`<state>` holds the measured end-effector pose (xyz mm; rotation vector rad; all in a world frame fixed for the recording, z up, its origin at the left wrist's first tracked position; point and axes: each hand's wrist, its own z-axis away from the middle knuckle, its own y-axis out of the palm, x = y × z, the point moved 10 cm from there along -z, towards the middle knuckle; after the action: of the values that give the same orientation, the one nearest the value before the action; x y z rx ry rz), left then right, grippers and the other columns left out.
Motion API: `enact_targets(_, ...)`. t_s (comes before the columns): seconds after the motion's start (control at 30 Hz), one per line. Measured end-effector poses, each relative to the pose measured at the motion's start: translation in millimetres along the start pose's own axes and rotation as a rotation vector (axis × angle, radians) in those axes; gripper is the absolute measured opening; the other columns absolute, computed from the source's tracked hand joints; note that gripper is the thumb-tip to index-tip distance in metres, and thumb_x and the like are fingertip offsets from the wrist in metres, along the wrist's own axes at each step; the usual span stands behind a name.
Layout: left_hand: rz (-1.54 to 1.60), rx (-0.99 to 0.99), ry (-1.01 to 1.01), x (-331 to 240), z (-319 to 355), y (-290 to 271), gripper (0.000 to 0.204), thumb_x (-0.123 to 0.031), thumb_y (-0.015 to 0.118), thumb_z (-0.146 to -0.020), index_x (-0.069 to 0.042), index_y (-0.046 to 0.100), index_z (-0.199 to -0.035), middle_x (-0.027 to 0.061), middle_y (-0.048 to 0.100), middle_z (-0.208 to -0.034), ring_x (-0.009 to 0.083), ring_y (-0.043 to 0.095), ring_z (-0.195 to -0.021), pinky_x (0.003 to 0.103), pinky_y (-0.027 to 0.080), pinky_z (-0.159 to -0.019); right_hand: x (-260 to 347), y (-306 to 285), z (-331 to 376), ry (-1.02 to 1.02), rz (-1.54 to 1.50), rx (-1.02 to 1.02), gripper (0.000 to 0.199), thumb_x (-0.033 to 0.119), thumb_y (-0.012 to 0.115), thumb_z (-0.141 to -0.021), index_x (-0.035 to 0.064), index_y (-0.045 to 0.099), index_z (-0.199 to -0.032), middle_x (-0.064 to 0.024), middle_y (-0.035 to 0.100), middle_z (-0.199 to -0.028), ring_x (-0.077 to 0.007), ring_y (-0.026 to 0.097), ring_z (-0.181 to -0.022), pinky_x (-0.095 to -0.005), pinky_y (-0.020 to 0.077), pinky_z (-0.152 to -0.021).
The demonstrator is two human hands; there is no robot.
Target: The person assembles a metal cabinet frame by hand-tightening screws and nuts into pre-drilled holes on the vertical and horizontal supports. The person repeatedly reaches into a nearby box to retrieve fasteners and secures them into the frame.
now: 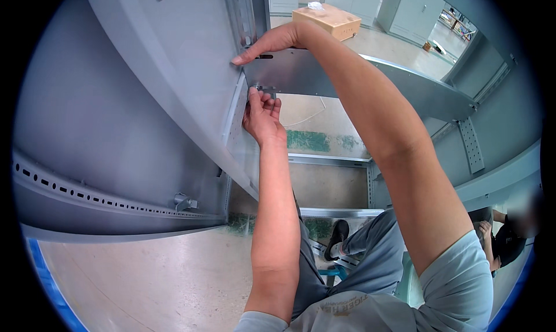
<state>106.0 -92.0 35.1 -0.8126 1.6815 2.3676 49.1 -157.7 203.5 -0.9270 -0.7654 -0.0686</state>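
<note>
1. Currently the left hand (pixel 262 116) is reaching up under the grey horizontal metal plate (pixel 301 74), its fingers curled and pinching a small metal fastener (pixel 255 89) at the plate's left end, where it meets the perforated mounting rail (pixel 236 115). Whether it is a bolt or a nut is too small to tell.
2. The right hand (pixel 272 42) is lying nearly flat, fingers extended and pressed together, along the plate's top edge, fingertips touching the cabinet side panel (pixel 162 54). It is probably steadying the plate level while the other hand is working the fastener from below.
3. The plate is spanning the open cabinet frame, its far end running toward a perforated bracket (pixel 470 146) on the right.
4. A slotted rail (pixel 87 196) carrying a small clip (pixel 184 202) is crossing the side panel lower down.
5. Below, the person's dark shoe (pixel 337 236) is resting by the cabinet's base frame.
6. Beyond, a cardboard box (pixel 328 20) is sitting on the floor; another person is sitting at the right edge.
</note>
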Motion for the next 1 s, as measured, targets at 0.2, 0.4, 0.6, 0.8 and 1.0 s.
enact_targets(0.2, 0.035, 0.011, 0.052, 0, -3, -1, 0.013, -0.012, 0.071, -0.092, -0.003, 0.063, -0.097, 0.0028, 0.061, -0.086, 0.0117, 0.057, -0.077, 0.029, 0.056, -0.076, 5, 5, 6, 0.006, -0.016, 0.053, 0.116, 0.077, 0.078, -0.061, 0.0055, 0.047, -0.147, -0.0192, 0.039, -0.155, -0.0317, 0.032, -0.146, -0.0398, 0.0253, -0.119)
enact_targets(0.4, 0.161, 0.04, 0.024, 2, -3, 4, 0.015, -0.01, 0.07, -0.092, -0.001, 0.062, -0.101, 0.0051, 0.062, -0.09, 0.0138, 0.061, -0.081, 0.03, 0.058, -0.085, 1, 1, 2, 0.002, -0.001, 0.002, 0.119, 0.078, 0.078, -0.059, 0.0061, 0.046, -0.148, -0.0199, 0.035, -0.157, -0.0324, 0.027, -0.148, -0.0421, 0.0217, -0.12)
enact_targets(0.6, 0.194, 0.052, 0.036, 4, -5, 5, 0.015, -0.01, 0.069, -0.093, -0.001, 0.061, -0.102, 0.0058, 0.062, -0.091, 0.0157, 0.062, -0.084, 0.034, 0.058, -0.089, -5, -2, -5, 0.0, 0.021, -0.03, 0.121, 0.079, 0.077, -0.059, 0.0049, 0.045, -0.148, -0.0212, 0.033, -0.158, -0.033, 0.024, -0.15, -0.0436, 0.0194, -0.121)
enact_targets(0.8, 0.112, 0.022, -0.04, 14, -5, 0, 0.013, -0.012, 0.068, -0.094, -0.004, 0.059, -0.099, 0.005, 0.061, -0.092, 0.0171, 0.061, -0.084, 0.039, 0.057, -0.087, -1, 4, 1, 0.023, -0.029, 0.041, 0.119, 0.078, 0.078, -0.059, 0.0028, 0.048, -0.146, -0.0213, 0.039, -0.154, -0.0335, 0.033, -0.145, -0.0416, 0.0261, -0.119)
enact_targets(1.0, -0.014, 0.014, -0.071, 9, 7, 10, 0.032, -0.021, 0.071, -0.091, -0.006, 0.052, -0.111, 0.0064, 0.058, -0.1, 0.0178, 0.058, -0.09, 0.039, 0.056, -0.084, -3, 1, 3, 0.022, -0.022, 0.003, 0.115, 0.076, 0.078, -0.061, 0.0027, 0.049, -0.145, -0.0196, 0.042, -0.153, -0.0316, 0.037, -0.143, -0.0398, 0.0291, -0.117)
